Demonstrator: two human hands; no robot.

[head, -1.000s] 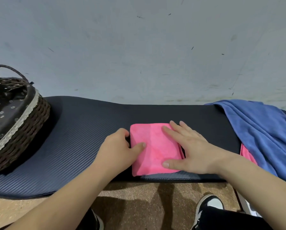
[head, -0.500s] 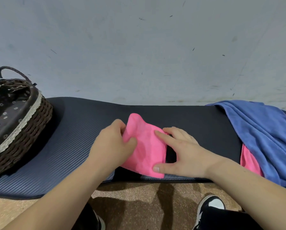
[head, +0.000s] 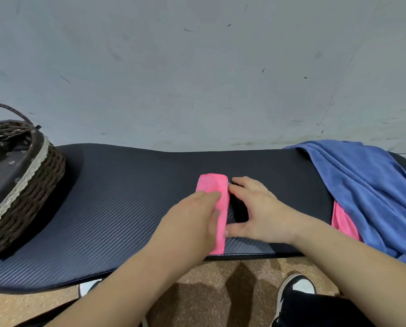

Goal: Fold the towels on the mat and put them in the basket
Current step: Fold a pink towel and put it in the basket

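Note:
A small pink towel (head: 215, 187) lies folded into a narrow strip on the dark ribbed mat (head: 126, 197), near its front edge. My left hand (head: 192, 220) rests flat on top of the strip and covers its left part. My right hand (head: 256, 208) lies open on the mat, fingertips and thumb touching the strip's right edge. A wicker basket (head: 20, 185) with a dark flowered lining stands on the mat's left end. A blue towel (head: 362, 185) is heaped on the right end, with another pink towel (head: 343, 220) peeking from under it.
A pale grey wall rises directly behind the mat. Below the mat's front edge is a speckled brown floor, with my black-and-white shoe (head: 296, 289) on it at the lower right.
The pink towel was a wide rectangle a second ago. My left hand lifted its left half and turned it over to the right, and the towel is now a narrow strip. My right hand slid right.

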